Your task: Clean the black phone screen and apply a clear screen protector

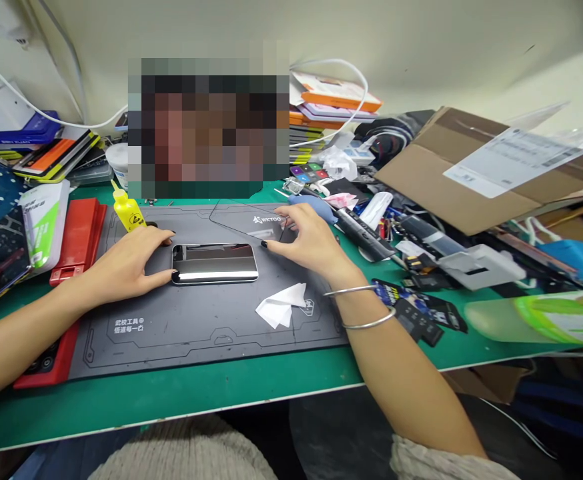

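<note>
A glossy black smartphone (215, 263) lies flat in front of me on a dark grey work mat (211, 337), its face throwing back a bright white band of reflection. I can't tell whether I'm looking at its screen or its back. My left hand (121, 263) is open and relaxed, with its fingertips (174, 275) at the phone's left edge, holding nothing. My right hand (306, 240) is open too, resting on a clear sheet (241, 223) just beyond the phone, with nothing gripped. The sheet's edges are hard to make out. A folded white tissue (281, 305) lies on the mat, and a yellow bottle (127, 210) stands just past it on the green counter (171, 400). A pixelated block (209, 127) hides whatever sits behind the mat.
</note>
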`<move>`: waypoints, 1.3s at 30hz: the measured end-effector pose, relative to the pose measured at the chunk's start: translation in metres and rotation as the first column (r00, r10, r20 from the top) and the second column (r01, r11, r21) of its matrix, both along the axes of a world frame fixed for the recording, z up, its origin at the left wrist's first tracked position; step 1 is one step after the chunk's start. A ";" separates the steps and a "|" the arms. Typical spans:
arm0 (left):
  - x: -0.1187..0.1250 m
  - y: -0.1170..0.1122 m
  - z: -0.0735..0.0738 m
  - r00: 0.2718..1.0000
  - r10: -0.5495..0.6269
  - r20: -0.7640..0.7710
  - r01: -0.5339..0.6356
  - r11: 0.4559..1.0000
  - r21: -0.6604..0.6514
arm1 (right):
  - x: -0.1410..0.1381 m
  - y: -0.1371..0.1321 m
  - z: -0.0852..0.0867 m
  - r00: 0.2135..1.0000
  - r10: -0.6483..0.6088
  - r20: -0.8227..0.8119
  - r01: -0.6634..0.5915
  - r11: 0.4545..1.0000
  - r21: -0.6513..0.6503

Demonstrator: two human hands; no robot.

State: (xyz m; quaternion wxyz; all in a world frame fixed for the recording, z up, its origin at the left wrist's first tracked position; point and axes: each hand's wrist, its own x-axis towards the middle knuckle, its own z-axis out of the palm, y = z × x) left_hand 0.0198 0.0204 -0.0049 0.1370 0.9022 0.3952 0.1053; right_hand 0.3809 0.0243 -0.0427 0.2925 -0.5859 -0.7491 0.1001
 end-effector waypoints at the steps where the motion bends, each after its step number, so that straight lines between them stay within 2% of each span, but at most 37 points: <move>1: 0.000 0.000 0.000 1.000 0.000 -0.002 0.000 1.000 -0.001 | 0.000 0.000 0.001 1.000 -0.008 0.020 0.009 1.000 -0.019; 7: 0.000 0.001 0.000 1.000 -0.004 -0.015 0.004 1.000 -0.002 | 0.002 -0.001 0.002 0.983 -0.107 0.147 0.125 0.985 -0.121; 15: 0.001 0.000 0.002 0.998 -0.039 -0.043 0.040 0.999 0.016 | 0.008 -0.001 -0.004 0.980 -0.125 0.158 0.142 0.985 -0.099; 19: 0.002 0.000 0.002 0.998 -0.049 -0.046 0.050 0.998 0.025 | 0.005 -0.002 0.000 0.982 -0.142 0.128 0.160 0.977 -0.139; 26: 0.002 0.000 0.002 0.999 -0.034 -0.034 0.034 0.999 0.011 | 0.000 -0.002 0.003 0.992 -0.126 -0.026 0.125 0.992 -0.031; 28: 0.001 0.000 0.001 1.000 -0.009 -0.027 0.009 1.000 0.002 | -0.004 -0.004 0.006 0.996 -0.073 -0.046 0.073 0.997 0.005; 31: 0.001 -0.001 0.000 0.999 0.041 0.027 -0.040 0.999 -0.020 | -0.012 -0.009 0.013 0.995 0.076 -0.061 -0.072 0.994 0.078; 35: 0.001 -0.004 0.001 0.987 0.072 0.144 -0.072 0.997 -0.004 | -0.022 -0.017 0.021 0.967 0.251 -0.041 -0.243 0.960 0.138; 39: 0.003 -0.008 0.005 0.979 0.045 0.198 -0.053 0.998 0.035 | -0.030 -0.023 0.023 0.924 0.381 -0.005 -0.377 0.915 0.144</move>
